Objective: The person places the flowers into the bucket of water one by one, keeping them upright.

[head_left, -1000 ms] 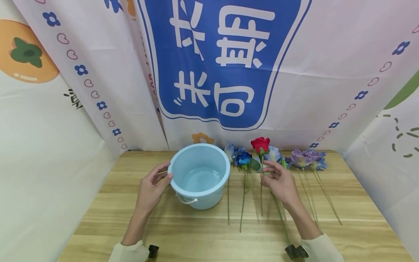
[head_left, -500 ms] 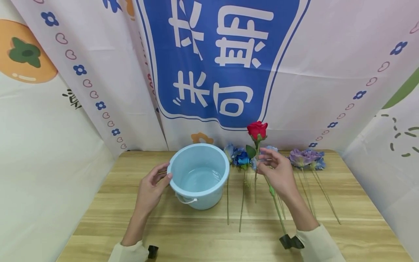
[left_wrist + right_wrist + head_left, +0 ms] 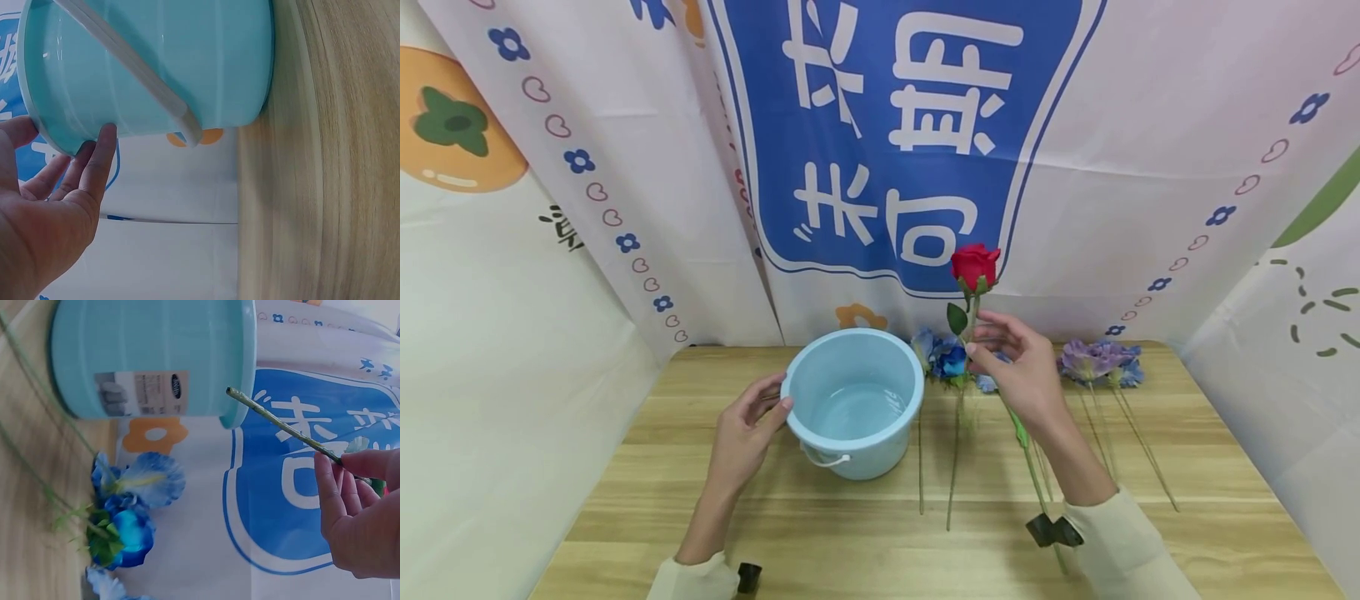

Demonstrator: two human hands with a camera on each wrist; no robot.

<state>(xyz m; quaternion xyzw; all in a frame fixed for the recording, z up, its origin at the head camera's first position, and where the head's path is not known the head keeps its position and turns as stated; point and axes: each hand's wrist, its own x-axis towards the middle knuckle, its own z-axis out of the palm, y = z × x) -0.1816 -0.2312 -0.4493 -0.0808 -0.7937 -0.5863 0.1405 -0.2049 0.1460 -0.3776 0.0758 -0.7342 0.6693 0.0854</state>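
Note:
A light blue plastic bucket (image 3: 868, 454) with a white handle (image 3: 144, 69) stands upright on the wooden table. My left hand (image 3: 747, 433) pinches its left rim, thumb over the edge and fingertips against the outer wall. To the right of the bucket, my right hand (image 3: 1024, 375) pinches the stem of a red artificial rose (image 3: 975, 268) between thumb and fingers, raised off the table. The rose's bloom points up. In the right wrist view the lower end of the stem (image 3: 269, 417) appears in front of the bucket's rim, and the bloom is mostly hidden behind the hand.
Blue artificial flowers (image 3: 953, 362) lie right of the bucket, stems toward me. Purple flowers (image 3: 1086, 362) lie farther right. A green stem (image 3: 1032, 467) runs beneath my right forearm. A printed cloth (image 3: 1075, 233) hangs behind the table's back edge.
My right hand has lifted the red rose upward and moved it left, toward the bucket. My left hand has stayed on the bucket's rim.

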